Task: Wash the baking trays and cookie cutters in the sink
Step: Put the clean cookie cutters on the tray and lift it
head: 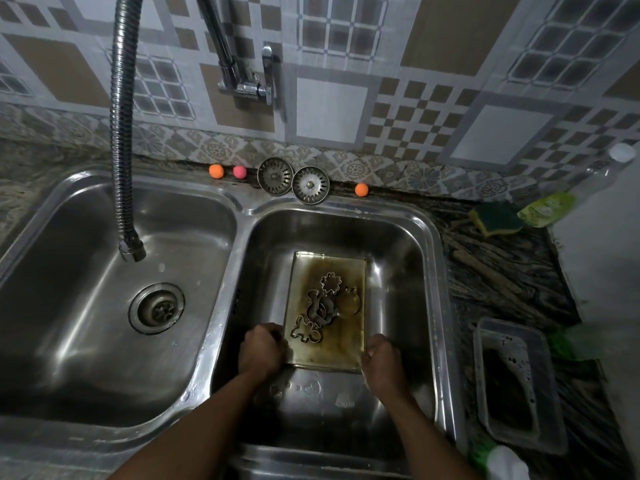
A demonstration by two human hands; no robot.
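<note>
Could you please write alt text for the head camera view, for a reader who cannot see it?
Both hands, left hand and right hand, grip the near corners of a stained baking tray holding several cookie cutters, inside the right basin of a double steel sink. A flexible faucet hose hangs over the left basin; a sponge lies on the counter.

Both grips [261, 351] [382, 362] curled (arms fwd).

Dark stone counter [502, 271], sponge [497, 220], bottle [568, 192], plastic tub [519, 386] perhaps holding soapy water, two strainers [310, 185]
</note>
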